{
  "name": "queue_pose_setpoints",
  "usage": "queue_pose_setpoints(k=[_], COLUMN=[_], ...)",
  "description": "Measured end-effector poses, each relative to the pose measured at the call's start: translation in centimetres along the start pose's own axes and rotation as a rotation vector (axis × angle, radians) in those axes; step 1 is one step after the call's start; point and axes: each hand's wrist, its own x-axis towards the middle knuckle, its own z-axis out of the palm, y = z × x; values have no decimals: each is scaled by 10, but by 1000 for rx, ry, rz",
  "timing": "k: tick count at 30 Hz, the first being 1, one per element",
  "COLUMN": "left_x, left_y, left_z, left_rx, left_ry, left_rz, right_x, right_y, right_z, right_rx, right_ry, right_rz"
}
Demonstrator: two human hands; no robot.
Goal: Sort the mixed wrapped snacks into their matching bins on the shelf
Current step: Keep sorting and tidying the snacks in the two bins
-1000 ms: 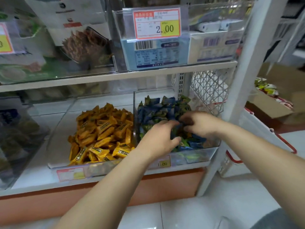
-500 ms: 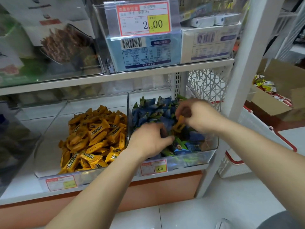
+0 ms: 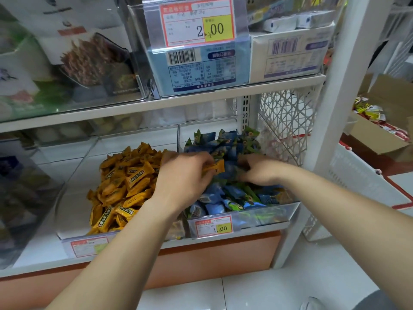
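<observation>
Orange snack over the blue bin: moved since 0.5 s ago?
Yes. The orange snack has gone left, closer to the clear divider; the left hand now pinches it, not the right hand.

An orange snack [image 3: 214, 168] sits tilted above the blue-snack bin [image 3: 268, 215].

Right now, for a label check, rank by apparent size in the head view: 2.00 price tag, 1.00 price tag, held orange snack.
2.00 price tag
1.00 price tag
orange snack, partly hidden by the left hand, so unsure
</observation>
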Motion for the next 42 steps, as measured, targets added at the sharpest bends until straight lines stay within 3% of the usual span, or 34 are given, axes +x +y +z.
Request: queue_pose_setpoints(k=[5, 8, 12, 18, 24, 34, 38, 40, 42], left_x=[-11, -12, -11, -13, -12, 0, 1, 0, 0], left_y=[-3, -4, -9, -12, -8, -17, -19, -20, -20], left_z=[5, 6, 9, 16, 19, 8, 5, 3, 1], left_rx=[-138, -174, -233, -177, -159, -255, -204, -200, -196], left_ry=[-101, -99, -64, -16, 1, -7, 9, -7, -27], left_rz=[-40, -45, -63, -46, -62, -49, -77, -113, -126], right_x=[18, 26, 29, 32, 31, 15, 5, 0, -2], right_y=[2, -1, -1, -3, 1, -4, -10, -14, -15], right_z=[6, 11, 12, 19, 16, 1, -5, -9, -15], right_rx=[66, 48, -157, -97, 128, 722, 891, 839, 559], right_ry=[-86, -113, -18, -113, -6, 151, 2, -40, 94], right_rz=[65, 72, 133, 128, 99, 12, -69, -67, -43])
